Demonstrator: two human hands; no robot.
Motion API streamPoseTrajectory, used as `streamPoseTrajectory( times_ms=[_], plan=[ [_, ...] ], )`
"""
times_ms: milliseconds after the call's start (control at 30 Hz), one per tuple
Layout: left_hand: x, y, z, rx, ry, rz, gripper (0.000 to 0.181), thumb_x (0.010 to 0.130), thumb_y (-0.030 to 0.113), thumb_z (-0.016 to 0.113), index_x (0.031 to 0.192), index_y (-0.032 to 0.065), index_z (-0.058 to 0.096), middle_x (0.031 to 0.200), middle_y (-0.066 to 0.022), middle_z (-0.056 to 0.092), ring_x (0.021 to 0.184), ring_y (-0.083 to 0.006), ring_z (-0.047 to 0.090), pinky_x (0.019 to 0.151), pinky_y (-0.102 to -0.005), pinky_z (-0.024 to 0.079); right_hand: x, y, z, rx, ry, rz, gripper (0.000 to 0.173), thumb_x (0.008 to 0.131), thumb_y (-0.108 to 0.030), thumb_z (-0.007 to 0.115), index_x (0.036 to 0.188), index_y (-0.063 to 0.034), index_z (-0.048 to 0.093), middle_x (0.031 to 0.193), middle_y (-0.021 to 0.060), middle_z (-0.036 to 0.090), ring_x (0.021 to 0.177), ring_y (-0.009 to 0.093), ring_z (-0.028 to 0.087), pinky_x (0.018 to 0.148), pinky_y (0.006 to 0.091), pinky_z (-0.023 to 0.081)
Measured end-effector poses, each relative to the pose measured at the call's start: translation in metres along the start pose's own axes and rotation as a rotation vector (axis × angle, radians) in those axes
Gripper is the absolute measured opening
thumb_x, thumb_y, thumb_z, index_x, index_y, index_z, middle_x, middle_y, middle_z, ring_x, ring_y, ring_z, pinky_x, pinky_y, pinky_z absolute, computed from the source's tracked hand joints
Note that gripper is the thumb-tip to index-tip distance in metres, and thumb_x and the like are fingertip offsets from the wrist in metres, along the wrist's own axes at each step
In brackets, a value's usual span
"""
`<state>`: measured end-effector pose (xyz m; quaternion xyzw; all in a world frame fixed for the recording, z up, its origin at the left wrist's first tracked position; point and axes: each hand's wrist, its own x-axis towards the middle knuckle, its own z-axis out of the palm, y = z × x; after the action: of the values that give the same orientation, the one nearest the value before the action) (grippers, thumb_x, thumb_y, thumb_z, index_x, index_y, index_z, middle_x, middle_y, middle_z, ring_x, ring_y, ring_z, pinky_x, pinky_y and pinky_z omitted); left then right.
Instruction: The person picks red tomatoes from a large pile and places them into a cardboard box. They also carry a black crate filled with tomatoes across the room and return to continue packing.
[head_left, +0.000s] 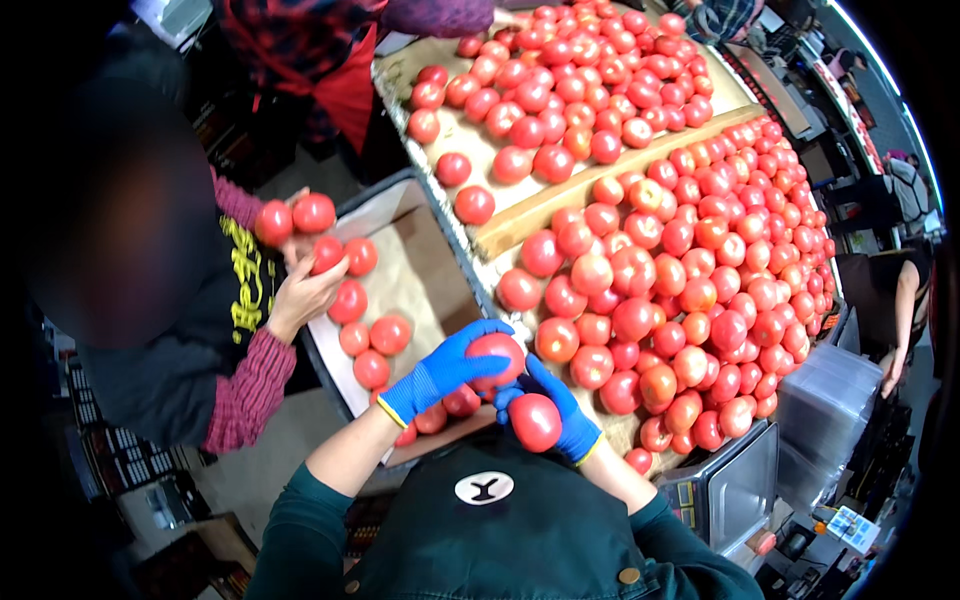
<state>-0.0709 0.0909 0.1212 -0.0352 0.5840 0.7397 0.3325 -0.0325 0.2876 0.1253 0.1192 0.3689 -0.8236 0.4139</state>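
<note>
My left hand, in a blue knitted glove with a yellow cuff, is closed around a large red tomato. Close beside it, my right hand, gloved the same way, holds another tomato at its palm side. Both hands are in front of my dark apron, at the corner between a lined crate and the sorting table. Several tomatoes lie along the near and left sides of the crate. A large heap of tomatoes covers the table ahead and to the right.
A wooden divider separates the heap from more tomatoes behind it. At the left, a co-worker's hands hold several tomatoes over the crate. A scale and stacked clear plastic containers stand at the right. Other people stand around the table.
</note>
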Motion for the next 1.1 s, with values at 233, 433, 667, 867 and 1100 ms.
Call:
streamPoseTrajectory(
  times_ms=[233,433,667,867,1100],
  plan=[
    [0.086,0.024,0.005,-0.438,-0.074,-0.035,0.036,0.087,0.031,0.056,0.113,0.0086,0.05,0.104,-0.0087,0.058,0.092,-0.0227,0.059,0.08,-0.0363,0.052,-0.003,-0.042,-0.054,0.87,-0.072,-0.144,0.049,0.091,-0.038,0.051,0.126,-0.0046,0.046,0.119,0.0197,0.054,0.106,0.036,0.054,0.087,0.0498,0.047],
    [0.093,0.009,0.002,0.093,-0.213,0.22,0.051,0.079,0.024,0.067,0.12,0.004,0.044,0.112,-0.0125,0.058,0.103,-0.0249,0.058,0.082,-0.035,0.05,-0.015,-0.078,-0.075,0.593,0.062,-0.159,0.061,0.084,-0.017,0.063,0.138,-0.0194,0.033,0.133,0.0124,0.042,0.117,0.033,0.048,0.09,0.0418,0.05],
    [0.022,-0.001,0.014,-1.1,-0.041,-0.245,0.057,0.091,0.039,0.046,0.135,0.0054,0.035,0.131,-0.0208,0.045,0.118,-0.0402,0.047,0.084,-0.0497,0.047,0.162,-0.159,-0.061,-0.117,0.004,-0.411,0.076,0.077,-0.005,0.068,0.139,-0.0195,0.027,0.126,0.0133,0.041,0.093,0.023,0.058,0.073,0.035,0.052],
    [-0.047,-0.036,0.008,-1.121,-0.056,-0.095,0.069,0.084,0.038,0.059,0.14,0.0099,0.029,0.136,-0.0212,0.038,0.122,-0.0464,0.04,0.077,-0.0441,0.052,0.322,-0.171,-0.046,-0.443,0.053,-0.507,0.088,0.065,-0.008,0.078,0.136,-0.0185,0.029,0.116,0.0138,0.048,0.074,0.023,0.06,0.06,0.0326,0.054],
    [-0.086,-0.061,0.004,-1.286,0.036,-0.022,0.076,0.08,0.055,0.056,0.136,0.0095,0.033,0.134,-0.0239,0.039,0.118,-0.0478,0.042,0.069,-0.0425,0.054,0.367,-0.183,-0.05,-0.839,0.52,-0.723,0.07,0.079,-0.008,0.063,0.139,-0.0066,0.029,0.123,0.0158,0.049,0.093,0.025,0.06,0.07,0.0296,0.053]
  ],
)
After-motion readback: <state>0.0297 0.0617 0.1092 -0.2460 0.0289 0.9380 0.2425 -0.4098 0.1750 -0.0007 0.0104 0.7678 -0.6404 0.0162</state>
